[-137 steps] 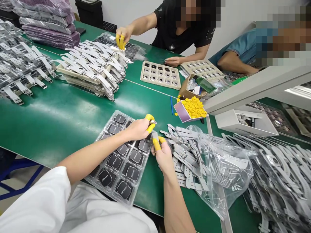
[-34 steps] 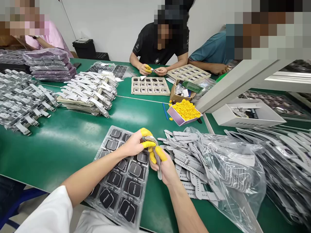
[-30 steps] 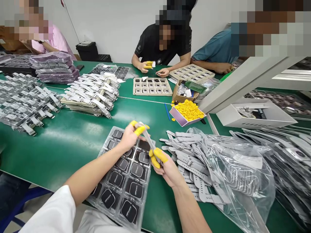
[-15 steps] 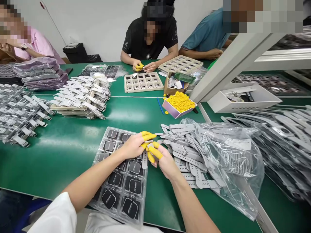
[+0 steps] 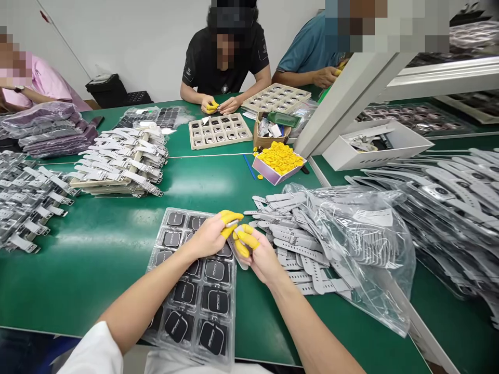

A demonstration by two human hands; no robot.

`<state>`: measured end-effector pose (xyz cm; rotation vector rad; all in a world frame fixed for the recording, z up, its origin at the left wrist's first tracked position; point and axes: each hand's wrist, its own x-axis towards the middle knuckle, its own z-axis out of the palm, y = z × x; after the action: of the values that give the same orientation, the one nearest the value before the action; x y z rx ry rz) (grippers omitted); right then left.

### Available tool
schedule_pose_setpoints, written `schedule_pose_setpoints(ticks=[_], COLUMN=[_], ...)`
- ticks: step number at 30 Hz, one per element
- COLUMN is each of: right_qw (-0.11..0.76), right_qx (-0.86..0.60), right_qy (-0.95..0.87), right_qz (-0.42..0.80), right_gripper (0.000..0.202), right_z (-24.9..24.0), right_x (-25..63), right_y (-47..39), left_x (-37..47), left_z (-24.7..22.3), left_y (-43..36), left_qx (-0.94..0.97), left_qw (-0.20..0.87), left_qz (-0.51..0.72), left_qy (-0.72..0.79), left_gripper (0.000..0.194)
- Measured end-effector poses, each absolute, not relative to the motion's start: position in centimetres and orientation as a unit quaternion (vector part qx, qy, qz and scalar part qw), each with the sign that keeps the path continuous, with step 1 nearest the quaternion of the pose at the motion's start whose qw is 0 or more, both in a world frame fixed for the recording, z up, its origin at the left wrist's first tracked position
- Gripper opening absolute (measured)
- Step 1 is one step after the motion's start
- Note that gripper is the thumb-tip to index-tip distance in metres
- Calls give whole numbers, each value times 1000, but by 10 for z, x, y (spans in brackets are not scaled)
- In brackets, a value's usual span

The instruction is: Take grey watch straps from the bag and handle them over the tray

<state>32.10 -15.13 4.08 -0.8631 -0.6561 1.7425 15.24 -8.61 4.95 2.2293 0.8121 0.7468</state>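
Observation:
My left hand (image 5: 210, 236) and my right hand (image 5: 260, 255) meet over the right edge of a clear blister tray (image 5: 195, 291) of black watch bodies. Both wear yellow finger cots. The left fingertips pinch a small watch body (image 5: 233, 224). The right thumb and forefinger grip a grey watch strap (image 5: 238, 253) that hangs down from the watch body. A heap of loose grey straps (image 5: 292, 244) lies just right of my hands, spilling from a clear plastic bag (image 5: 362, 249).
Green table (image 5: 97, 244). Stacks of strapped watches (image 5: 120, 161) lie at left, more at far left (image 5: 23, 202). A box of yellow finger cots (image 5: 277, 162) and a beige tray (image 5: 219, 131) sit behind. Co-workers sit across. A white frame post (image 5: 343, 98) and bin (image 5: 374, 145) stand at right.
My hands came together from holding the strap stretched out between them; the strap now hangs short under my fingertips. The view shifted so the table contents moved left.

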Motion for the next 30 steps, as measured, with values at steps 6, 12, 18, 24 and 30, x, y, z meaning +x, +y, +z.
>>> schedule_pose_setpoints(ticks=[6,12,18,24,30], right_qw=[514,517,536,536,513], right_qx=[-340,-347,-323,-331,-337], right_qy=[-282,-293,-240,-225,-235], right_qz=[735,725,742,743,754], right_gripper=[27,29,29,30,35], right_z=[38,37,38,40,47], right_x=[324,318,316,320,319], right_y=[-149,-151,-150,-148,-142], left_x=[151,151,153,152,153], left_z=[48,45,51,63,68], left_y=[-86,-87,-89,-91,-91], left_qx=[860,877,865,875,935], left_qw=[299,304,327,327,131], left_qz=[295,257,266,246,172], left_qy=[288,269,272,258,283], left_gripper=[50,61,52,47,45])
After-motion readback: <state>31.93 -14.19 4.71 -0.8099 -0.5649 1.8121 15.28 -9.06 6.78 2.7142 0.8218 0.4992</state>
